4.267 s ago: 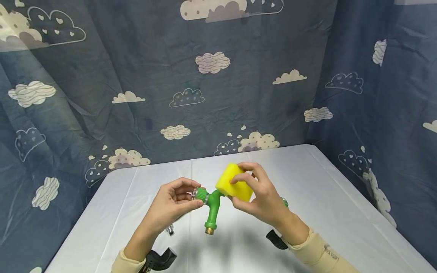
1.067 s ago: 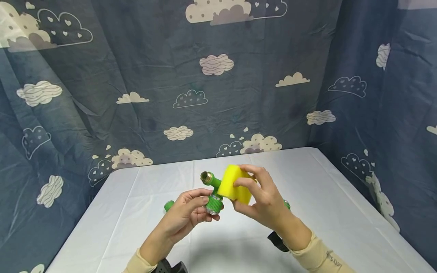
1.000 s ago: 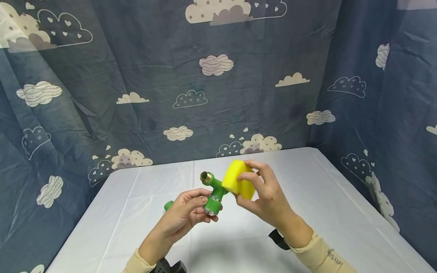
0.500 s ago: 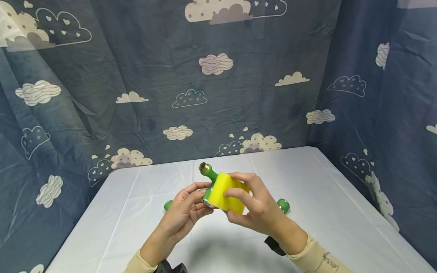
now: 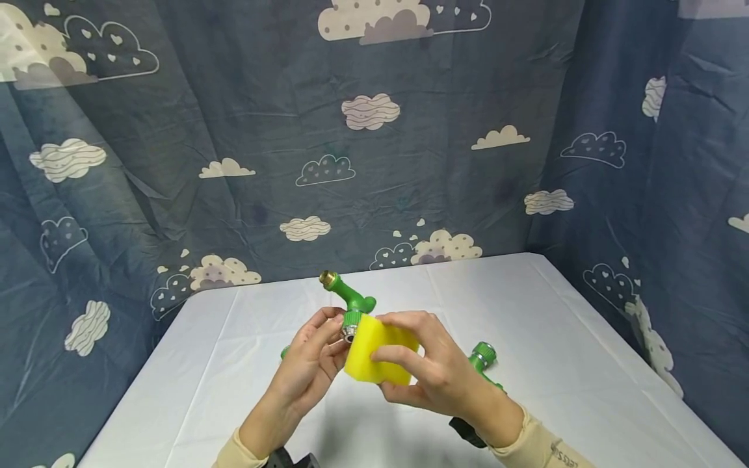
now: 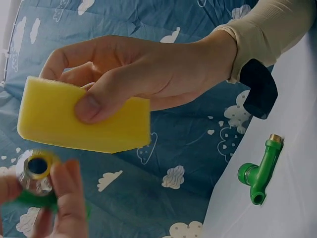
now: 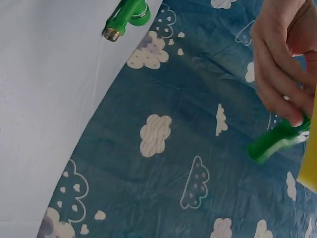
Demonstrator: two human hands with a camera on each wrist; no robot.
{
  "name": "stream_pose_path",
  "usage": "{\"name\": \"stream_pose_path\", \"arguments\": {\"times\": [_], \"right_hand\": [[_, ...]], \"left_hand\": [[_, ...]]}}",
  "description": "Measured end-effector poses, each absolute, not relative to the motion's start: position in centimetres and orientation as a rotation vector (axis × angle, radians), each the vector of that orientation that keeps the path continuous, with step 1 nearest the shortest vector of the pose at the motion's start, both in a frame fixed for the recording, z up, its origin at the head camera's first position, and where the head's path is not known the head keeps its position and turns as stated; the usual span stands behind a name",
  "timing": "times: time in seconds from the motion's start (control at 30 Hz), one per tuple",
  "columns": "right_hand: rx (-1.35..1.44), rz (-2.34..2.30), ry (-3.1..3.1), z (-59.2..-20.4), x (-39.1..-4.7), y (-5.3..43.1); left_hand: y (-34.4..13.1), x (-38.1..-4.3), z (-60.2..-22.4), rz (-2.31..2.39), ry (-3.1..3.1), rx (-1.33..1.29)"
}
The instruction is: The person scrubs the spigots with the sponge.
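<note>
My left hand (image 5: 305, 361) grips a green garden tap (image 5: 353, 300) by its ribbed collar, held above the table. Its brass-threaded spout points up and to the left, and the chrome end of the collar faces down. In the left wrist view that chrome end (image 6: 37, 171) shows its round opening. My right hand (image 5: 435, 364) pinches a yellow sponge (image 5: 377, 351) between thumb and fingers. The sponge is close beside the collar and overlaps it in the head view; whether they touch I cannot tell. Left fingertips behind the tap are partly hidden.
On the white table (image 5: 526, 312), a second green tap (image 5: 483, 356) lies behind my right wrist, partly covered. Another tap (image 7: 126, 17) lies on the left side, mostly hidden by my left hand in the head view. A cloud-patterned curtain (image 5: 409, 162) encloses the table.
The tap has been turned from spout down to spout up, and since about a second ago it has tilted further. The sponge has moved down and left, from the tap's body to its collar.
</note>
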State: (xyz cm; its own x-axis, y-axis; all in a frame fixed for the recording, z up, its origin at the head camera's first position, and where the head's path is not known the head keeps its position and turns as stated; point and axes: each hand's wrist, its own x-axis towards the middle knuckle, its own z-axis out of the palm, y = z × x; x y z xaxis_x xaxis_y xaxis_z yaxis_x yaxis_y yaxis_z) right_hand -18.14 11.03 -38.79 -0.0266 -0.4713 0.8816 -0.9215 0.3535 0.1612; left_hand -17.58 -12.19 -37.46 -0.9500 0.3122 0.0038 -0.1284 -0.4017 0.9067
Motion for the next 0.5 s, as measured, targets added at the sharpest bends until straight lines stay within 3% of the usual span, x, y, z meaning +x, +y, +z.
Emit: {"name": "stream_pose_path", "arguments": {"times": [0.2,0.5], "right_hand": [[1.208,0.563,-1.675,-38.6,-18.7,11.7],[0.927,0.657,-1.734,-38.2,-20.1,13.7]], "left_hand": [[-12.4,-17.5,-37.4,2.237,1.513,0.424],[-12.6,-17.6,-37.2,2.178,1.549,0.449]]}}
